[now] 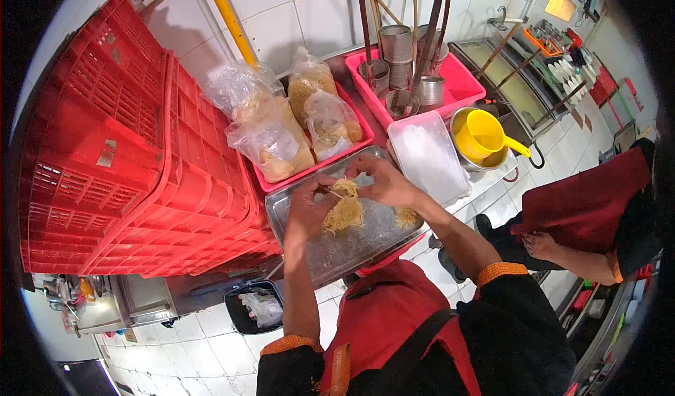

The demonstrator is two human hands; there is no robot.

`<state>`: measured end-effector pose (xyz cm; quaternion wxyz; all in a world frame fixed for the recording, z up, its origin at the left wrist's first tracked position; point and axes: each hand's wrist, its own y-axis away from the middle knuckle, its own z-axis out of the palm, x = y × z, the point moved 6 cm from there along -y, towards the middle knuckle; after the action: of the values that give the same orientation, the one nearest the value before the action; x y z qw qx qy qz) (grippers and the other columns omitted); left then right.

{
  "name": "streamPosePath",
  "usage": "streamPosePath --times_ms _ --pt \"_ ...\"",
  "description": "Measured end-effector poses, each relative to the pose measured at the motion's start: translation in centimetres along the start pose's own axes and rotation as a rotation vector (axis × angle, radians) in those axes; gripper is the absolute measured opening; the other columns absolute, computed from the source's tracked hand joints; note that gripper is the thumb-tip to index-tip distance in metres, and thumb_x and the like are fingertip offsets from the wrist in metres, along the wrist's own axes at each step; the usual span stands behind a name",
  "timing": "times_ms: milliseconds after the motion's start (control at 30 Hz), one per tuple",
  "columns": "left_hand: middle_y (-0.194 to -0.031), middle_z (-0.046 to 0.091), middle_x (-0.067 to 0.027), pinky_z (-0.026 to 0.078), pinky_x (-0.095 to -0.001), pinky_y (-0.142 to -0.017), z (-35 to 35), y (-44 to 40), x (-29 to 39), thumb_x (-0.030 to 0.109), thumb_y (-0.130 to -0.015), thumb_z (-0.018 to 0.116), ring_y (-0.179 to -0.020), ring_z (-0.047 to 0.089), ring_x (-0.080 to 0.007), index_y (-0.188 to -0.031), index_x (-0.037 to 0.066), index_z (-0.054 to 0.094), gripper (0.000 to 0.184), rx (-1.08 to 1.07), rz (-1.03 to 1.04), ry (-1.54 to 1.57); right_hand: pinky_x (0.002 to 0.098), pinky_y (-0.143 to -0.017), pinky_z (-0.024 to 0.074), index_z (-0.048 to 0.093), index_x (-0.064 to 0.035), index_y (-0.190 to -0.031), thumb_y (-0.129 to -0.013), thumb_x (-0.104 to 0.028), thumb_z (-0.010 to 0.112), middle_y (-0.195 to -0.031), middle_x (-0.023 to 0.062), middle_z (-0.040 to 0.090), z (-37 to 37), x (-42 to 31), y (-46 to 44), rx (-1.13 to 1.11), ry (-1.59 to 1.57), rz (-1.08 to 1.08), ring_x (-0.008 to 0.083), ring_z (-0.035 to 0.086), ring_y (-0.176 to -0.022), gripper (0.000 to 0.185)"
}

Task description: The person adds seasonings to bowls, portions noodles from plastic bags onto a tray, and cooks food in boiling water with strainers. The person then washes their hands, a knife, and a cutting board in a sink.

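Over a metal tray point(281, 209), a loose bundle of yellow noodles point(344, 214) hangs between my hands. My left hand point(308, 206) pinches it from the left side. From the right, my right hand point(388, 182) has thumb and fingers curved in, with the thumb at the upper part of the noodles. A smaller clump of noodles point(406, 217) lies at the tray's right side, partly behind my right forearm. Just beyond the tray, several clear bags of noodles point(281, 139) sit in a pink tray point(362, 125).
Stacked red crates point(204, 185) rise at the left. A pink bin point(457, 76) holds metal cylinders with long handles. Near it are a translucent container point(429, 157) and a yellow dipper point(480, 134) in a metal bowl. Another person point(580, 206) stands at the right; a black bin point(242, 318) is below.
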<state>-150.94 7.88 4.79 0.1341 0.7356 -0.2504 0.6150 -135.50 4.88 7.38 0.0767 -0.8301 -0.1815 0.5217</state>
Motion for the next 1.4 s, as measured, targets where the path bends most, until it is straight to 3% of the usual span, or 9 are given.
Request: streamPosePath --times_ms 233,300,400,500,667,767,967,1033,1400 --pt "-0.087 0.062 -0.0114 0.045 -0.0331 -0.074 -3.6 2.9 -0.3 0.012 -0.073 0.066 -0.081 0.059 -0.0258 -0.093 0.003 0.060 0.022 0.129 0.058 -0.464 0.0334 -0.083 0.0433 0.060 -0.0031 -0.093 -0.063 -0.016 0.076 -0.095 0.0111 0.058 0.1 -0.3 -0.3 -0.114 -0.378 0.046 0.0225 0.055 -0.096 0.036" --pt "-0.088 0.062 -0.0129 0.046 -0.0354 -0.075 -3.6 3.9 -3.4 0.013 -0.073 0.066 -0.084 0.059 -0.0300 -0.094 0.004 0.060 0.023 0.151 0.100 -0.725 0.0397 -0.086 0.0429 0.058 -0.0047 -0.104 -0.066 -0.015 0.075 -0.103 0.0124 0.056 2.0 4.4 1.4 -0.227 0.580 0.165 0.0280 0.055 -0.099 0.043" --pt "-0.093 0.061 -0.0165 0.046 -0.0392 -0.077 -3.7 3.8 -10.5 0.015 -0.074 0.064 -0.090 0.058 -0.0357 -0.098 0.004 0.059 0.027 0.172 -0.169 -0.566 0.0449 -0.084 0.0452 0.053 -0.0111 -0.112 -0.061 -0.019 0.076 -0.107 0.0151 0.052 6.6 6.4 3.2 -0.255 0.646 0.276 0.0377 0.051 -0.101 0.056" --pt "-0.109 0.056 -0.0138 0.050 -0.0331 -0.068 -0.6 4.0 -15.7 0.007 -0.079 0.057 -0.088 0.061 -0.0223 -0.111 0.000 0.052 0.033 0.025 -0.463 -0.554 0.0456 -0.081 0.0466 0.050 -0.0127 -0.116 -0.061 -0.020 0.075 -0.111 0.0159 0.048 10.2 10.0 4.3 -0.294 0.644 0.310 0.0388 0.048 -0.103 0.061" --pt "-0.110 0.056 -0.0103 0.050 -0.0335 -0.069 0.9 5.8 -12.7 0.005 -0.082 0.053 -0.089 0.059 -0.0212 -0.121 0.006 0.049 0.039 0.152 -0.418 0.528 0.0469 -0.081 0.0467 0.045 -0.0135 -0.119 -0.062 -0.022 0.075 -0.113 0.0154 0.046 9.3 8.7 2.6 -0.260 0.457 0.082 0.0396 0.046 -0.104 0.065" --pt "-0.127 0.045 -0.0123 0.045 -0.0328 -0.086 -1.1 6.4 -13.4 0.007 -0.084 0.053 -0.107 0.052 -0.0242 -0.131 0.008 0.039 0.049 0.172 -0.495 -0.022 0.0481 -0.082 0.0455 0.038 -0.0129 -0.127 -0.061 -0.023 0.075 -0.115 0.0194 0.045 7.7 7.6 4.2 -0.336 0.443 -0.161 0.0423 0.046 -0.103 0.076" --pt "-0.133 0.039 -0.0134 0.034 -0.0331 -0.099 3.0 4.7 -16.1 0.022 -0.091 0.047 -0.119 0.041 -0.0222 -0.135 0.004 0.032 0.050 0.373 -0.269 0.120 0.0461 -0.093 0.0373 0.036 -0.0078 -0.125 -0.060 -0.024 0.077 -0.121 0.0224 0.044 9.0 11.8 6.0 -0.421 0.674 0.721 0.0421 0.041 -0.114 0.079" --pt "-0.131 0.041 -0.0141 0.034 -0.0335 -0.099 4.6 4.0 -15.5 0.025 -0.092 0.045 -0.119 0.042 -0.0228 -0.133 0.003 0.034 0.048 0.362 -0.348 0.123 0.0473 -0.089 0.0415 0.034 -0.0085 -0.127 -0.059 -0.023 0.077 -0.119 0.0221 0.043 12.5 16.2 5.8 -0.138 0.597 0.326 0.0428 0.042 -0.111 0.081" --pt "-0.117 0.053 -0.0167 0.035 -0.0358 -0.096 4.7 4.0 -14.4 0.036 -0.095 0.036 -0.112 0.047 -0.0257 -0.122 -0.004 0.046 0.049 0.265 -0.405 0.095 0.0508 -0.084 0.0450 0.039 -0.0030 -0.125 -0.063 -0.024 0.074 -0.119 0.0229 0.043 13.2 13.4 5.8 -0.332 0.819 0.311 0.0464 0.041 -0.109 0.074"
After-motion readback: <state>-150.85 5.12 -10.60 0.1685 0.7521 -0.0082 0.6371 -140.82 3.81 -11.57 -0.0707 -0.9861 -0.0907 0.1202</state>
